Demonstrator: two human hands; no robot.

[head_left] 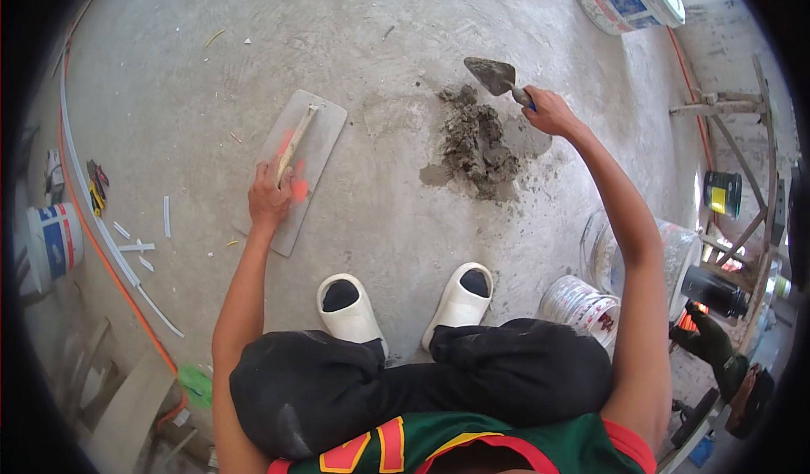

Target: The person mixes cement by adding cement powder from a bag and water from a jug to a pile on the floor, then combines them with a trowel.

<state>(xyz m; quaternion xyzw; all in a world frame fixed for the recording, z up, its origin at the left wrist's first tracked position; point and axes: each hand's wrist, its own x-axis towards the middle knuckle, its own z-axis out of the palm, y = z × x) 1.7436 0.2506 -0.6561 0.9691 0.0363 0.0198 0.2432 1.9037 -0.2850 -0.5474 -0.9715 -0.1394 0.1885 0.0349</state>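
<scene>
My left hand (270, 194) is closed around the lower part of the handle of a flat rectangular float (323, 142), which lies at the left centre with orange-red stains on it. My right hand (553, 111) grips the handle of a pointed trowel (491, 75), whose blade is smeared with grey mortar and points left. Just below the blade, a heap of wet mortar (481, 149) sits on the concrete floor, with small crumbs scattered around it.
A large bucket (620, 0) stands at the top right, more buckets (580, 309) near my right knee. Wooden framing (764, 137) lines the right edge. At the left lie an orange hose (139, 314), white strips (166, 217), pliers (99, 189) and another bucket (57, 246).
</scene>
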